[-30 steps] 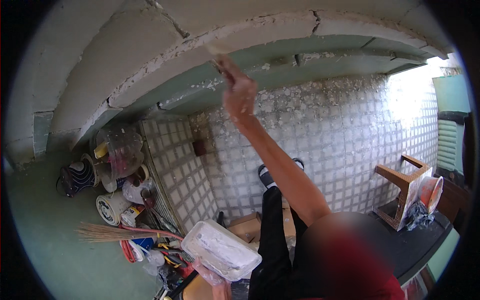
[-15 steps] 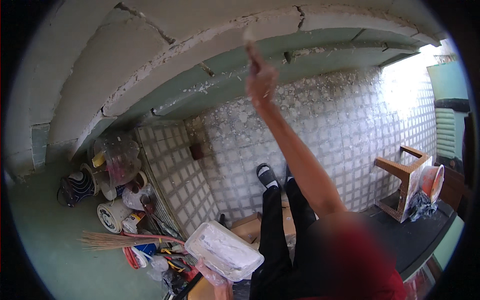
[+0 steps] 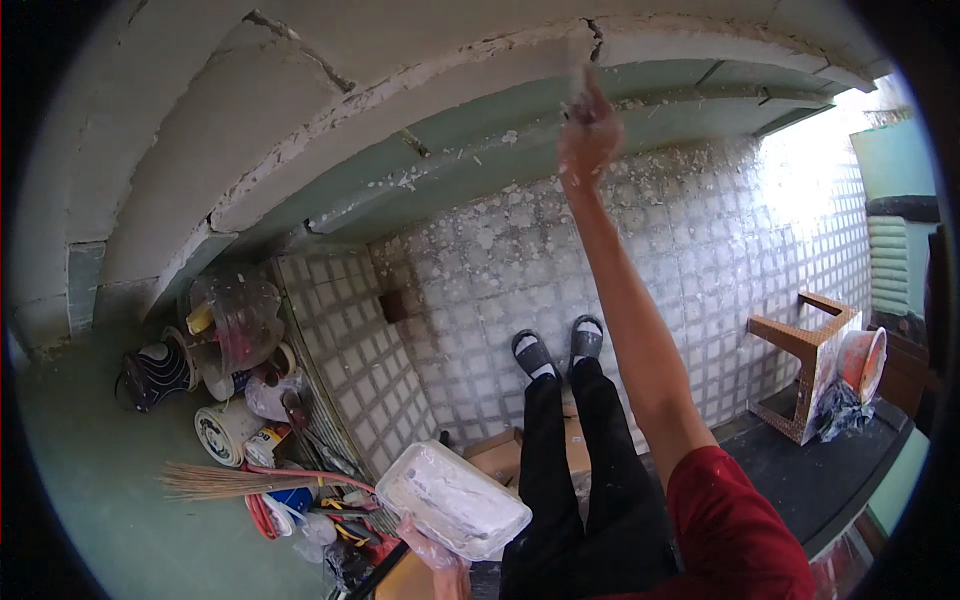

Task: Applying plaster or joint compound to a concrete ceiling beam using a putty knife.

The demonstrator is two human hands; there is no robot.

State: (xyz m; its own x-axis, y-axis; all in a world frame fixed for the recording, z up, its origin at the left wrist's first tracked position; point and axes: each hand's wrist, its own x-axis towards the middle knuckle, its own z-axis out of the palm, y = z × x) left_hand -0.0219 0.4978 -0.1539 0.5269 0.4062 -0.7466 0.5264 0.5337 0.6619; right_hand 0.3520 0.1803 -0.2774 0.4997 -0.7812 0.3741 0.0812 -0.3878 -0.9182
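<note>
My left hand, smeared with white, grips the lower left side of a white plastic tray. White paste coats the inside of the tray. High in the picture, my right hand is closed around a pale flat tool, too blurred to name exactly. The tool's end overlaps the edge of a grey-white board ledge, just left of a dark crack; whether it touches cannot be told.
White flecks dot the tiled floor below. Buckets, bags and a straw broom crowd the left side. A wooden stool lies tipped on a black surface at right, beside an orange-and-white tub.
My right hand has moved right along the ledge with the tool, toward the crack. The tray in my left hand has shifted very slightly right.
</note>
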